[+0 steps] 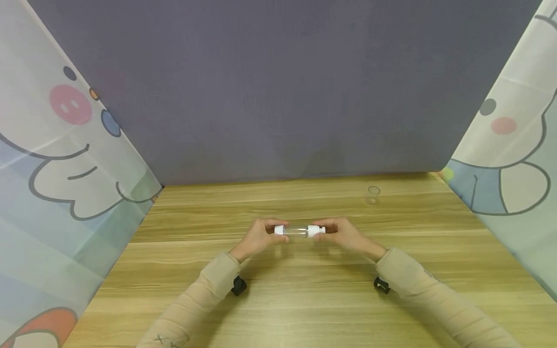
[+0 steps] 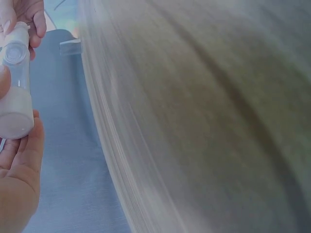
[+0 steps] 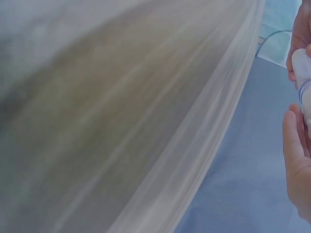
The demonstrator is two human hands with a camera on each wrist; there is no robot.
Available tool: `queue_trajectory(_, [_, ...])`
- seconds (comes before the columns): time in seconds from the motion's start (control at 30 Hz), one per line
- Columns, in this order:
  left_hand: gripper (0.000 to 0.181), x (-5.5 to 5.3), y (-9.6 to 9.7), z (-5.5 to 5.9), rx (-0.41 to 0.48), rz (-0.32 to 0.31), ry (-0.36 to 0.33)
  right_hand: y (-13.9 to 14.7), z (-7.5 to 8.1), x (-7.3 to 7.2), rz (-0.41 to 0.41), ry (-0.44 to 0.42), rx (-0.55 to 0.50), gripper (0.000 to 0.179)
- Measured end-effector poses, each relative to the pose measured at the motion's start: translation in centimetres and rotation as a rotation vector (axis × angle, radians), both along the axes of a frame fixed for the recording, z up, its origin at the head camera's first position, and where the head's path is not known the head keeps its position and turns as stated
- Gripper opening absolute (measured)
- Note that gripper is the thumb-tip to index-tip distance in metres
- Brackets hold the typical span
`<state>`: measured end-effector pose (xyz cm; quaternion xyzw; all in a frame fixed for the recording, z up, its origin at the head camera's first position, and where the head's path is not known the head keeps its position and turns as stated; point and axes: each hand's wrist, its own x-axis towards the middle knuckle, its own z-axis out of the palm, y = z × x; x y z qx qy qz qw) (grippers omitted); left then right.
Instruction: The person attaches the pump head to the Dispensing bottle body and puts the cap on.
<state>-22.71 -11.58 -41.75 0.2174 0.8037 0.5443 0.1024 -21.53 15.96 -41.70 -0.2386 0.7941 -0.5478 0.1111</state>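
Observation:
A clear pump bottle (image 1: 296, 231) with a white base and a white pump top lies sideways between the two hands, above the table. My left hand (image 1: 257, 237) pinches the white base end between thumb and fingers. At the other end, my right hand (image 1: 345, 235) holds the white pump top the same way. In the left wrist view the bottle's white base (image 2: 15, 114) shows close up, with the left hand (image 2: 22, 179) under it. Only part of the bottle (image 3: 303, 70) appears at the edge of the right wrist view, beside the right hand (image 3: 297, 160).
A small clear cap (image 1: 373, 196), like a tiny cup, stands on the wooden table (image 1: 209, 212) at the back right. Behind the table hangs a grey cloth (image 1: 287, 96). Cartoon-printed curtains (image 1: 52, 183) flank both sides.

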Motion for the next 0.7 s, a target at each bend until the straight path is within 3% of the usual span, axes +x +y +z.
queue_trajectory(0.3, [0.041, 0.06, -0.03, 0.01, 0.003, -0.003, 0.001, 0.03, 0.2, 0.03, -0.007, 0.005, 0.033, 0.044])
queue_trajectory(0.67, [0.042, 0.17, -0.04, 0.22, -0.015, 0.008, 0.004, -0.15, 0.19, 0.02, -0.01, 0.002, 0.003, 0.05])
queue_trajectory(0.7, [0.043, -0.12, -0.09, -0.21, -0.013, 0.009, 0.004, -0.15, 0.22, 0.04, -0.018, 0.0, -0.003, 0.05])
